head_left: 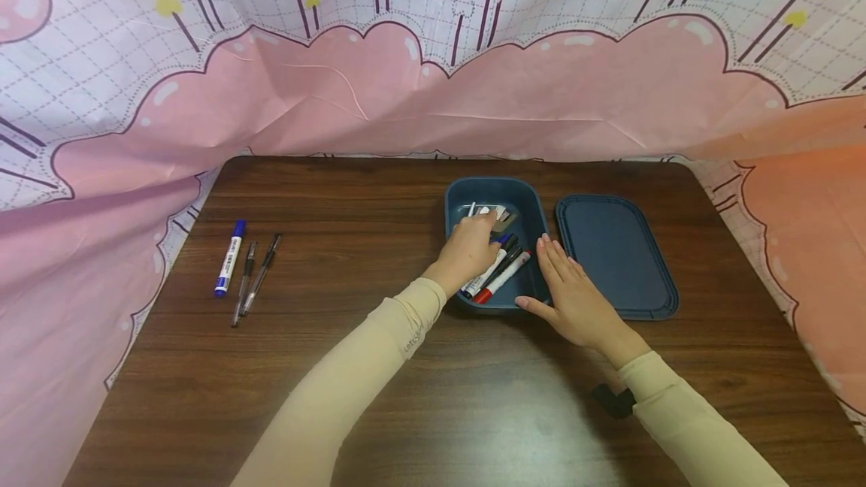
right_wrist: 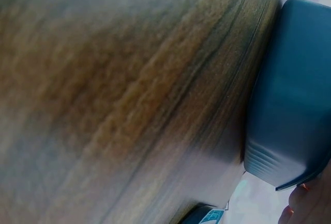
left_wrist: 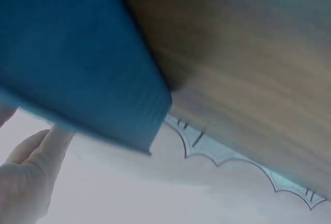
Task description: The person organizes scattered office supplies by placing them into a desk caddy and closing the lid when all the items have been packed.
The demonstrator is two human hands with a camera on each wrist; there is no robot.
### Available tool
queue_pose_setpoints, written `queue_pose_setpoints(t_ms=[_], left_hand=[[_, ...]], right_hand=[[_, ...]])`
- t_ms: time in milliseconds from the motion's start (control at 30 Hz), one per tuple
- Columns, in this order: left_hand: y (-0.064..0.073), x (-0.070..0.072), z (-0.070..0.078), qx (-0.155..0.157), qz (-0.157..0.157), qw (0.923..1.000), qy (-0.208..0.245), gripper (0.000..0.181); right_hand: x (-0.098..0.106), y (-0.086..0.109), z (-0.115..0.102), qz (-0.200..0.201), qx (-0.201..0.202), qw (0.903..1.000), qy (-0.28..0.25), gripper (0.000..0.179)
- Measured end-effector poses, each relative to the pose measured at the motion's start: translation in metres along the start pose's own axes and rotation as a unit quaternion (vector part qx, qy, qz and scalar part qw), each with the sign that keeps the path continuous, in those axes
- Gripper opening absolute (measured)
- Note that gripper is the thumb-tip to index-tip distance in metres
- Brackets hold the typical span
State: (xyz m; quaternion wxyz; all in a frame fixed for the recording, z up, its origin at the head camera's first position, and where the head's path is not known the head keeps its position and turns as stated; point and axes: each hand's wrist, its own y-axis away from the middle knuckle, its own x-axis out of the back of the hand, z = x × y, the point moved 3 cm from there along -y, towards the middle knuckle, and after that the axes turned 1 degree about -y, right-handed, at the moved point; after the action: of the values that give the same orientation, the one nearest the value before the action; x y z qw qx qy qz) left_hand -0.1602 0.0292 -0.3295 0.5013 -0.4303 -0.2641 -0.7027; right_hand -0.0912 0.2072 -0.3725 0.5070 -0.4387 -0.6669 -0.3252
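Observation:
A dark blue plastic box [head_left: 497,185] stands on the table, holding several markers, among them a red-capped marker [head_left: 504,276]. My left hand [head_left: 467,246] reaches down into it over its left side, beside a small grey item [head_left: 504,222] of unclear kind. Its fingertips are partly hidden, so whether they pinch anything does not show. In the left wrist view, that hand [left_wrist: 33,175] appears past the rim of the box [left_wrist: 88,69]. My right hand [head_left: 575,299] touches the box's right side with straight fingers, the thumb over the front right corner.
A matching blue lid [head_left: 616,258] lies flat right of the box. Off to the left are a blue-capped marker [head_left: 231,258], a black pen [head_left: 245,284] and a second pen [head_left: 262,273]. Behind the wooden table [head_left: 338,231] hangs a pink patterned curtain [head_left: 473,111].

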Motion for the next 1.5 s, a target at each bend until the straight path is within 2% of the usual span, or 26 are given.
queue_pose_setpoints(t_ms=[67,333,533,733,900,1100,1233,1367,1500], left_hand=[[0.0,0.01,-0.002,0.005,0.007,0.9999,0.009,0.056],[-0.001,0.052,-0.02,0.021,0.065,0.9967,0.045,0.057],[0.003,0.072,-0.037,0.038,0.084,0.9939,0.061,0.059],[0.012,0.089,-0.063,0.061,0.117,0.9881,0.079,0.057],[0.024,0.106,-0.091,0.083,0.14,0.9827,0.087,0.058],[0.044,0.125,-0.128,0.113,0.169,0.9758,0.081,0.058],[0.059,0.132,-0.151,0.131,0.186,0.9717,0.065,0.058],[0.072,0.138,-0.172,0.157,0.21,0.9632,0.06,0.059],[0.085,0.14,-0.19,0.189,0.214,0.9563,0.062,0.061]], right_hand=[[-0.001,0.0,0.0,0.003,0.002,1.0,-0.001,0.092],[-0.001,-0.001,0.002,0.009,0.001,0.9999,-0.005,0.093],[0.0,-0.001,0.001,0.007,0.001,0.9999,-0.008,0.093],[0.001,-0.001,0.002,0.009,0.001,1.0,-0.005,0.093],[0.0,-0.001,0.001,0.009,0.004,0.9999,-0.008,0.093],[-0.001,0.0,0.001,0.011,0.009,0.9998,-0.01,0.092],[-0.001,0.001,0.001,0.007,0.01,0.9999,-0.008,0.092],[0.0,0.0,0.0,0.002,0.006,1.0,-0.005,0.092],[0.0,0.0,0.001,-0.001,0.005,1.0,-0.006,0.092]])
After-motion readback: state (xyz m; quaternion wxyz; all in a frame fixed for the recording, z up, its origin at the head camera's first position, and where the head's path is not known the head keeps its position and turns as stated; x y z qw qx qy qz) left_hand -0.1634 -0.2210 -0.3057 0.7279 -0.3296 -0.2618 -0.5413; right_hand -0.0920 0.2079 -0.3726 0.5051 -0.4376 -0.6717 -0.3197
